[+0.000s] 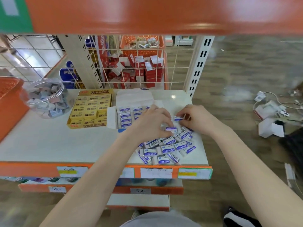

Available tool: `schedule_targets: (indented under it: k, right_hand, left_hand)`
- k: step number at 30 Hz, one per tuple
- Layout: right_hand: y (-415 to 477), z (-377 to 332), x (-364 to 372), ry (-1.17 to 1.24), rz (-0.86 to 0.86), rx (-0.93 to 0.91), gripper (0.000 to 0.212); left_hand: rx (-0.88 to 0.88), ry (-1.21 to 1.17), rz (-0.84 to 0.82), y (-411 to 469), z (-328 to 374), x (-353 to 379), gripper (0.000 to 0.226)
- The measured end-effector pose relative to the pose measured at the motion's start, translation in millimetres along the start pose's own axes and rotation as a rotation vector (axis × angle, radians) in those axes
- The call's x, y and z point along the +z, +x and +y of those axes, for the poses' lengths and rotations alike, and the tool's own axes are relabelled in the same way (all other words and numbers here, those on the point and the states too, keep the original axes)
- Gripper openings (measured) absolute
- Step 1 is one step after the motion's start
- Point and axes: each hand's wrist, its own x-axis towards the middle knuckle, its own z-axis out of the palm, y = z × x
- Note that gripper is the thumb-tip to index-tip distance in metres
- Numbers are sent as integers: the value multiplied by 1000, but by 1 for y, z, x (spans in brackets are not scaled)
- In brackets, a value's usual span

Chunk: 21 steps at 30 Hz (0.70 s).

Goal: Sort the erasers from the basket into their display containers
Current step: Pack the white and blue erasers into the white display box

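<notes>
The right hand (195, 118) is pinching one eraser (178, 118) and the left hand (152, 122) is gripping another atop the pile (165, 149) lying on the shelf (65, 141) beside the box (129, 115), each seemingly light, stiff, slick-sleeved, best pinched across its long sides.

Glossy shelf (49, 141), clear plastic jar (45, 99), paper-sleeved erasers (164, 149).

Shelf (49, 141) bears jar (45, 99), yellow box (91, 108), white box (133, 97), erasers (165, 149).
</notes>
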Motion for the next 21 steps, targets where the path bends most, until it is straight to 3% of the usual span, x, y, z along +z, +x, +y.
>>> schedule_targets:
  k: [4, 7, 14, 21]
  right_hand:
    - [-4, 7, -10, 52, 75, 9, 24]
    - [-3, 9, -17, 102, 141, -25, 23]
    - [11, -10, -15, 221, 275, -148, 20]
    - [32, -46, -2, 128, 163, -231, 25]
  left_hand:
    - [13, -32, 63, 2, 0, 4, 29]
    - [1, -170, 224, 0, 1, 4, 28]
    - [-122, -215, 420, -18, -15, -18, 25]
    - [-404, -63, 522, -52, -57, -31, 27]
